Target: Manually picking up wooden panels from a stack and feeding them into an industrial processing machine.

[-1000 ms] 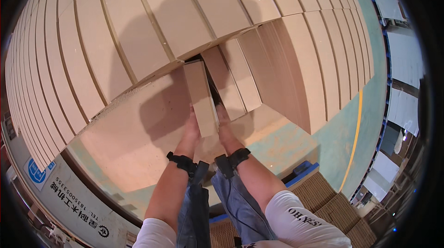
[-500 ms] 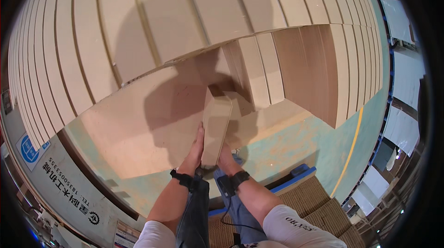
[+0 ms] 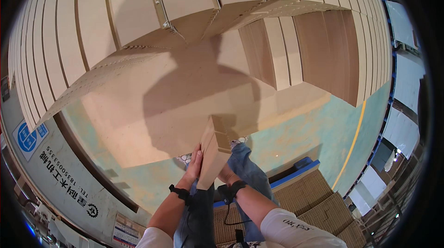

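Between my two hands is a short bundle of tan fibreboard pieces (image 3: pixel 215 151), tilted, its far end showing the lines between the pieces. My left hand (image 3: pixel 194 164) presses flat along its left side, fingers together. Around the right side and lower end is my right hand (image 3: pixel 225 174), its fingers partly hidden behind the bundle. Both hands are in front of my legs, apart from the large stacked rows of tan boards (image 3: pixel 134 9) farther off. Dark straps circle both wrists.
A wide tan base sheet (image 3: pixel 125 118) lies on the green floor, with a shorter board stack (image 3: pixel 280 53) at its far right. A grey machine panel (image 3: pixel 69 178) borders the left. Brown corrugated stacks (image 3: pixel 300 199) with a blue edge stand right of my legs. A yellow line (image 3: pixel 352 148) crosses the floor.
The bundle has come nearer to me and away from the stacked rows, and its lined end has turned into view. Both hands keep hold of it. My view has shifted.
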`<state>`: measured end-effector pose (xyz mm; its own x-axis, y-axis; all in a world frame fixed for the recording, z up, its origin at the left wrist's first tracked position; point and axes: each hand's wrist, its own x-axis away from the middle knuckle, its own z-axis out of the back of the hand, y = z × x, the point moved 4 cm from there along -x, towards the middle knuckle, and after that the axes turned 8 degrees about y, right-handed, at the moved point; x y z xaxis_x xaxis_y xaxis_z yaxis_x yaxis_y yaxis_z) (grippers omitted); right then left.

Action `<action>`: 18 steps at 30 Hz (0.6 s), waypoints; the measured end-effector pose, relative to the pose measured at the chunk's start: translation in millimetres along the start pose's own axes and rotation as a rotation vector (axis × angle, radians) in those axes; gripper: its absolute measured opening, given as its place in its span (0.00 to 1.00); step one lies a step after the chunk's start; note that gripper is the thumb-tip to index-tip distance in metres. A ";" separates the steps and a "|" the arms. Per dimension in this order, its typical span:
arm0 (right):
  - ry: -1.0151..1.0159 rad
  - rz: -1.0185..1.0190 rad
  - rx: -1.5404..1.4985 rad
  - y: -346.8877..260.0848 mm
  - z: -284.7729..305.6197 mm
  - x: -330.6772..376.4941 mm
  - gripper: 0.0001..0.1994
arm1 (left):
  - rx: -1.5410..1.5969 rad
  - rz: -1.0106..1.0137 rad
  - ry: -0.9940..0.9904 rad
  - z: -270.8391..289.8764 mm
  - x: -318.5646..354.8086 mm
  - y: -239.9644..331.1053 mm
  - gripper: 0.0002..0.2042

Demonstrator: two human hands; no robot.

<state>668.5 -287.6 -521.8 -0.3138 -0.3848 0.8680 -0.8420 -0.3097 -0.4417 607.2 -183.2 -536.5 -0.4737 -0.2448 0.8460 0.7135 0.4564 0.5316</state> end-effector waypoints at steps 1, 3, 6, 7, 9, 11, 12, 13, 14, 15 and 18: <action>-0.005 0.003 -0.005 -1.4 0.1 -2.3 0.19 | 0.027 0.062 0.046 4.3 1.4 6.6 0.28; 0.020 0.137 0.093 0.7 9.7 -12.5 0.19 | 0.051 0.123 0.089 3.6 15.7 28.7 0.27; 0.035 -0.226 -0.470 39.9 41.0 -45.9 0.20 | -0.226 -0.264 0.290 -19.1 59.2 88.5 0.28; 0.026 -0.232 -0.482 49.6 37.4 -48.4 0.20 | -0.241 -0.261 0.296 -27.7 69.7 98.1 0.28; 0.058 -0.223 -0.478 63.4 39.8 -53.7 0.20 | -0.742 -0.517 0.450 -50.5 87.2 124.7 0.32; 0.084 -0.212 -0.473 73.0 36.6 -56.8 0.21 | -0.747 -0.505 0.502 -51.2 83.5 114.8 0.32; 0.102 -0.205 -0.468 77.3 37.4 -57.6 0.21 | -0.739 -0.491 0.548 -49.2 81.7 110.3 0.33; 0.123 -0.200 -0.460 81.0 41.0 -56.4 0.21 | -0.739 -0.491 0.546 -49.8 81.0 107.7 0.33; 0.146 -0.194 -0.451 84.0 45.5 -55.0 0.21 | -0.738 -0.492 0.572 -49.5 80.7 106.3 0.30; 0.169 -0.187 -0.441 86.1 50.5 -53.3 0.21 | -0.737 -0.494 0.598 -49.7 81.3 105.8 0.28; 0.126 -0.138 -0.294 55.2 24.6 -29.4 0.22 | -0.791 -0.416 0.620 -36.8 88.2 100.8 0.26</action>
<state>642.0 -314.7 -577.2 -0.2240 -0.2406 0.9444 -0.9650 -0.0808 -0.2494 656.4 -190.3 -406.8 -0.5705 -0.7435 0.3491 0.7930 -0.3878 0.4699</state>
